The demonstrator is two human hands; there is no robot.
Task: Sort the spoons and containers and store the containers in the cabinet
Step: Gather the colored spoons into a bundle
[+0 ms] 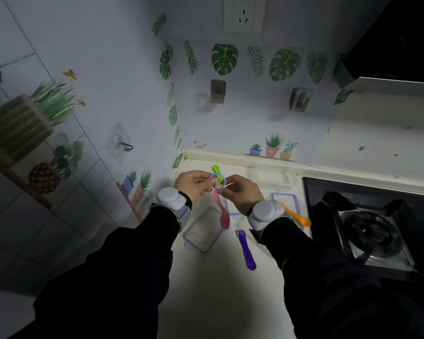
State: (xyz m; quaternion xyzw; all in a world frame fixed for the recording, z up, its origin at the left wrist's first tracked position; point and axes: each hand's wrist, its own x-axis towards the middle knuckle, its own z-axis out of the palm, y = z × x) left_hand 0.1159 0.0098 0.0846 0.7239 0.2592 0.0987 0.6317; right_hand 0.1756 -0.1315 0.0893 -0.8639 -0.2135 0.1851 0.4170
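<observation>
Head view. Both forearms are raised over the counter point(206, 289), wrists bent inward, fingertips nearly met. The left hand point(194, 184) is pinched on a blue ring point(218, 180); the right hand point(244, 194) is curled shut at the same ring. A pink spoon point(222, 209) is hung from it, below and between the hands. A green spoon point(216, 169) is seen just beyond the hands; a clear container point(203, 231) lies beneath the left wrist, a purple spoon point(247, 250) below the right wrist, an orange spoon point(298, 215) just outside it.
</observation>
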